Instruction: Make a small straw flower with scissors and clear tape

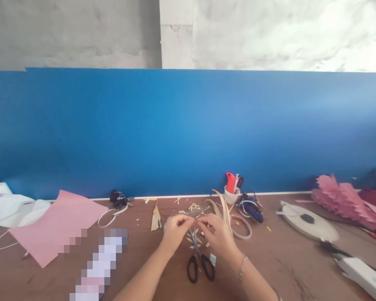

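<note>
My left hand (176,230) and my right hand (215,230) meet over the middle of the brown table, fingertips pinched close together. What lies between the fingertips is too small to make out. Scissors (200,265) with black handles lie below them, blades pointing up between the hands. Pale dried strips (224,207) stand up just behind my right hand. Small cream scraps (194,207) are scattered behind and under the hands.
A white cup (231,195) with a red tool and pens stands behind my right hand. Pink paper (61,221) lies left on the table (163,280). A cream round plate (310,221), pink pleated paper (344,200) and white power strip (365,276) are right.
</note>
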`<state>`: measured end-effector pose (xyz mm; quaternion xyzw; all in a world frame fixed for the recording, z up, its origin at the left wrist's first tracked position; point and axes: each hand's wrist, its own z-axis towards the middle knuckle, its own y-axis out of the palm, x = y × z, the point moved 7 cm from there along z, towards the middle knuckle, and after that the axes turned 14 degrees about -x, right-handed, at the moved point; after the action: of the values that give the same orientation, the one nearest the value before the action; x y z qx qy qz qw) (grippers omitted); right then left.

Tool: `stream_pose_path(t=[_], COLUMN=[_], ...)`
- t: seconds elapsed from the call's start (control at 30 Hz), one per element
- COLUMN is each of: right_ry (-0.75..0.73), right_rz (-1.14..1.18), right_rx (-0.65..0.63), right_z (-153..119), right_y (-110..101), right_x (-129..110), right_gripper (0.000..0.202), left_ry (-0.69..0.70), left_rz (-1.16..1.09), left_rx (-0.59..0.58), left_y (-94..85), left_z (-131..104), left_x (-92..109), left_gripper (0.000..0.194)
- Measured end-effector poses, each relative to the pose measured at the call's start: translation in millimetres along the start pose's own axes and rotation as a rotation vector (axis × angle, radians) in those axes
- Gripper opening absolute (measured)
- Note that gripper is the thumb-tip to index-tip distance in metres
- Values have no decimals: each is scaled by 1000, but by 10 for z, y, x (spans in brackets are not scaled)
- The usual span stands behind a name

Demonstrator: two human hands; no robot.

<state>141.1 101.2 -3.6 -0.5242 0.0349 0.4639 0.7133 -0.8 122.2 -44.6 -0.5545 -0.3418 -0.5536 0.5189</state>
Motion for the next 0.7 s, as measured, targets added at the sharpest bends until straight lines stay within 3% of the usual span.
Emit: stream_pose_path(t=[0.5, 0.57, 0.7], right_ry=[46, 25, -30], right_rz=[25, 24, 14], right_rx=[10, 20, 15], right_z=[-8, -6, 5], right_y=[2, -8, -26], right_x=[60, 48, -2], right_gripper=[17, 16, 19], left_ry=[44, 85, 292], left_rz=[116, 126, 209], left_rx=[45, 50, 46], left_y=[-36, -45, -25], left_z=[-41, -58, -94], left_x=[101, 150, 281], left_gripper=[23, 17, 31])
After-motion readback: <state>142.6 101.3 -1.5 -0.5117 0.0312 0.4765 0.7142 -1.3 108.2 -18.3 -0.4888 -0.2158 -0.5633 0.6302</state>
